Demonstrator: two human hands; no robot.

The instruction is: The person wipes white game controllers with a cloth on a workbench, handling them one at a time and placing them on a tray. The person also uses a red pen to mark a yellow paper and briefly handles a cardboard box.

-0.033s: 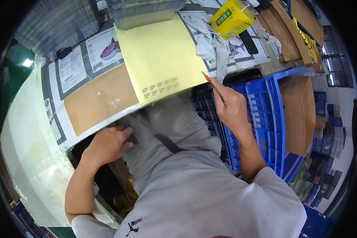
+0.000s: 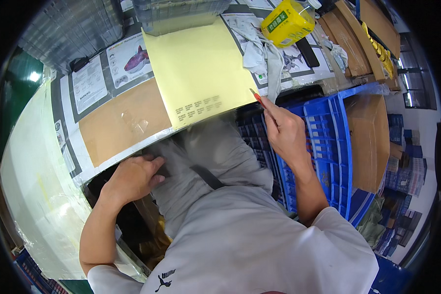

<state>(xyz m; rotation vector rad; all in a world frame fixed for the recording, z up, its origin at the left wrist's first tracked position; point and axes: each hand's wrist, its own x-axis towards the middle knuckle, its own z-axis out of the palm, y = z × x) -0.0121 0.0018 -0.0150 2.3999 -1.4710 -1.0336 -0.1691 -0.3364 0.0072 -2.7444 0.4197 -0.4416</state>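
A slim red-handled tool with a narrow grey tip [image 2: 257, 97] is pinched in my right hand [image 2: 288, 133]; its exact kind is too small to make out. Its tip points over the right edge of a yellow sheet [image 2: 196, 66], which lies on the table and bears rows of small dark print near its front edge. By my left thigh, just below the table's front edge, my left hand [image 2: 134, 177] rests with fingers loosely bent and thumb apart. Nothing shows in it. Its fingertips are close to my grey trousers [image 2: 215, 147].
Clear plastic bins [image 2: 78, 34] stand at the back left. A yellow bottle [image 2: 287, 23], a crumpled pale cloth [image 2: 262, 56] and a black phone-like object [image 2: 307, 53] lie at the back right. A blue crate [image 2: 328, 147] and a cardboard box [image 2: 367, 142] stand right of my arm.
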